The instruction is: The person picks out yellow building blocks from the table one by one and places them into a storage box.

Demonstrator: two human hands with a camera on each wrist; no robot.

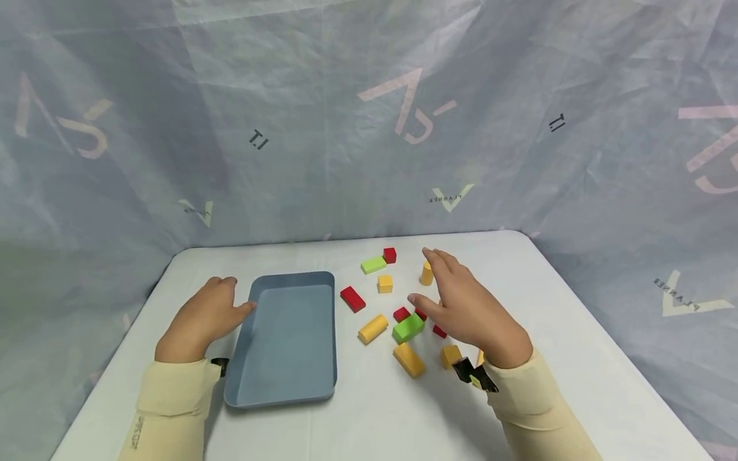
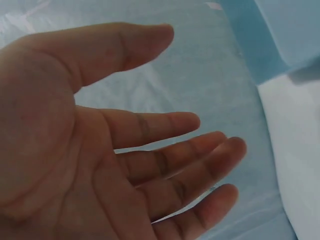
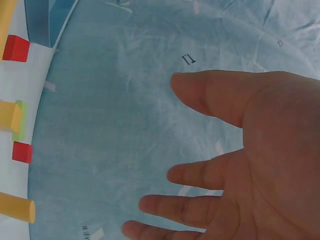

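Observation:
My left hand (image 1: 202,315) hovers beside the left wall of a blue-grey tray (image 1: 294,339), thumb toward its rim. In the left wrist view the palm and spread, relaxed fingers of the left hand (image 2: 145,150) hold nothing. Over the scattered blocks on the right is my right hand (image 1: 469,307), fingers extended and thumb apart. The right wrist view also has the right hand (image 3: 235,170) with nothing in it. Near it lie a green block (image 1: 408,328), a yellow block (image 1: 409,360) and a yellow cube (image 1: 451,356). The right hand partly hides a yellow cylinder (image 1: 426,274).
Left of these lie a yellow half-round block (image 1: 373,329) and a red block (image 1: 353,299). Farther back are a yellow cube (image 1: 385,284), a light green block (image 1: 373,264) and a red cube (image 1: 389,255). A grey printed curtain (image 1: 323,128) surrounds the white table (image 1: 277,435).

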